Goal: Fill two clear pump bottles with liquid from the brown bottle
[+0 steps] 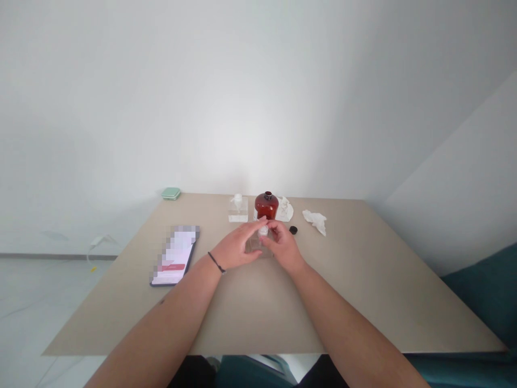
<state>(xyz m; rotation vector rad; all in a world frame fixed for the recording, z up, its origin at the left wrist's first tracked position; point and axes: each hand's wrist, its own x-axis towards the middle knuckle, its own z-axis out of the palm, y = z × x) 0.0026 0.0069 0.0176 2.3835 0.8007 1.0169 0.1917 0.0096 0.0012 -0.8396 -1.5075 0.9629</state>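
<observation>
A small clear bottle [258, 243] with a white top stands on the beige table [363, 280], held between both hands. My left hand [236, 247] wraps round its left side, fingers reaching over the top. My right hand [283, 245] grips its right side, fingertips pinched at the white cap [263, 230]. Just behind stand a brown bottle [266, 206] with its neck uncovered and a clear pump bottle [238, 210]. A small black cap [293, 230] lies to the right of my hands.
A phone [174, 255] lies at the left of the table. A green case [170, 193] sits at the far left corner. Crumpled tissues [315, 219] lie at the back right, another tissue [285, 209] beside the brown bottle. A teal seat [488, 291] stands at right.
</observation>
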